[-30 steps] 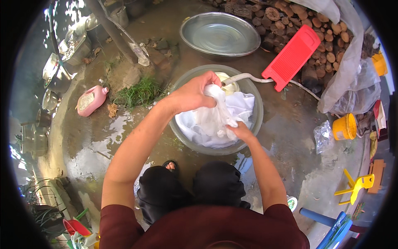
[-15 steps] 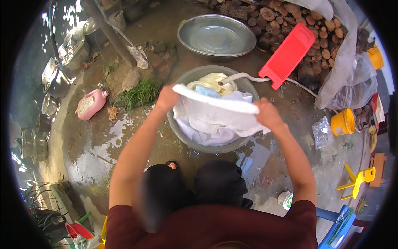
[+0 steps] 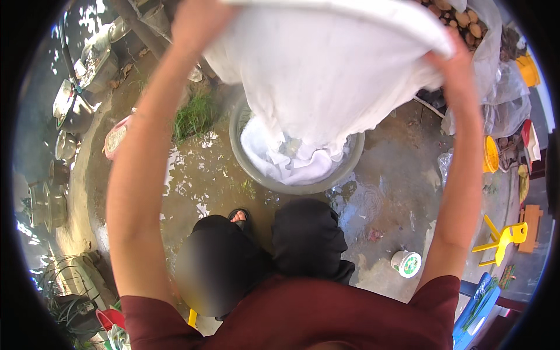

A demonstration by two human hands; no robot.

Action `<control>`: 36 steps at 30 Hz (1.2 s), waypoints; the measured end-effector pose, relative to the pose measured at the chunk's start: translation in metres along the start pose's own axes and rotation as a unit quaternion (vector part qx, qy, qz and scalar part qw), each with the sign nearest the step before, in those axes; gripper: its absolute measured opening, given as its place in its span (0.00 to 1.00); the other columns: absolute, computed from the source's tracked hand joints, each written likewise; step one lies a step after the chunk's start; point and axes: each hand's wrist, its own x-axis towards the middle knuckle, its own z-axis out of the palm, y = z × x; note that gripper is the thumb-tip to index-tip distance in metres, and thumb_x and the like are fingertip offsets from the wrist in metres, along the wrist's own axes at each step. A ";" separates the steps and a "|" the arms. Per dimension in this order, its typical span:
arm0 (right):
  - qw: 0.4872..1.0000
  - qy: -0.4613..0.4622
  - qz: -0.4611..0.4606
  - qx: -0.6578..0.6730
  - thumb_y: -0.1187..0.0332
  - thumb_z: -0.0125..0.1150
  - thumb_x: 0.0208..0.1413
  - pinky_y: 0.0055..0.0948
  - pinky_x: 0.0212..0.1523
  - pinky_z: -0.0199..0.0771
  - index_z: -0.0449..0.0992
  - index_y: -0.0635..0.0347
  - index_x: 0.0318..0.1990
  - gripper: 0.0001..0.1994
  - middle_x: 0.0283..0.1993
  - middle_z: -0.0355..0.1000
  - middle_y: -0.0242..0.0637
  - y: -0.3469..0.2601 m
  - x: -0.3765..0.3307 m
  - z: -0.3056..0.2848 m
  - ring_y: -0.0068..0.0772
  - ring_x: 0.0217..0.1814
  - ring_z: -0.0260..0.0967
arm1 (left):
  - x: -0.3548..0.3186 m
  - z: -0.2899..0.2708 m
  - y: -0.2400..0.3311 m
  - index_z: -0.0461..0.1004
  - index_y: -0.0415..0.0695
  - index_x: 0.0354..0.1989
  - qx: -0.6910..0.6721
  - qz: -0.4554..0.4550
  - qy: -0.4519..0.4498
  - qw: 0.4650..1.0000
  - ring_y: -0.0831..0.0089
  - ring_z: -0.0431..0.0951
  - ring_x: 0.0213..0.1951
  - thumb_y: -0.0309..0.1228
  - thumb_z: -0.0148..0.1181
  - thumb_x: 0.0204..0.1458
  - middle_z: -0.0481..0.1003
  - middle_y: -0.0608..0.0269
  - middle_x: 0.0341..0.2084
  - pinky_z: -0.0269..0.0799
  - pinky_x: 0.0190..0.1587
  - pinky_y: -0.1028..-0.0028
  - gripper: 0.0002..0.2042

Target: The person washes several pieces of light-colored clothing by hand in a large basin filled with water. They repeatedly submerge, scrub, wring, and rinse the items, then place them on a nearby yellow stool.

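Two-handed, I clasp a white cloth [image 3: 332,64] by its upper edge, left grip [image 3: 201,24] and right grip [image 3: 454,63] wide apart, holding it higher above the gray basin [image 3: 291,189] than half a second earlier.

Matt, creased cloth [image 3: 326,64] — smooth, dull plastic basin [image 3: 294,189]

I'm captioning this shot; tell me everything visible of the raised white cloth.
The white cloth looks thin and soft, with a thicker band along its upper edge, partly cropped. The left hand and right hand hold it spread between them. It hangs in folds above the grey basin; whether its lower edge touches the white laundry inside is unclear.
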 end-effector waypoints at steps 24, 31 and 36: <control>0.821 -0.449 0.133 -0.328 0.68 0.54 0.49 0.41 0.49 0.70 0.68 0.61 0.56 0.24 0.50 0.71 0.51 0.278 -0.257 0.288 0.50 0.48 0.72 | -0.254 0.333 -0.143 0.72 0.49 0.52 0.189 0.078 -0.608 0.767 0.59 0.70 0.56 0.39 0.56 0.48 0.73 0.56 0.50 0.59 0.57 0.46 0.21; 0.866 -0.304 0.364 0.159 0.69 0.71 0.39 0.29 0.48 0.70 0.75 0.59 0.46 0.22 0.42 0.74 0.37 0.263 -0.180 0.208 0.29 0.44 0.71 | -0.167 0.310 -0.177 0.75 0.46 0.47 -0.095 0.036 -0.481 0.871 0.56 0.75 0.46 0.42 0.60 0.47 0.74 0.51 0.44 0.69 0.50 0.63 0.20; 0.942 -0.094 0.299 0.116 0.75 0.65 0.46 0.25 0.41 0.70 0.73 0.59 0.41 0.13 0.37 0.73 0.32 0.240 -0.131 0.121 0.25 0.40 0.70 | -0.112 0.245 -0.143 0.74 0.49 0.46 0.033 -0.021 -0.229 0.973 0.54 0.76 0.42 0.40 0.61 0.48 0.75 0.55 0.39 0.70 0.46 0.58 0.17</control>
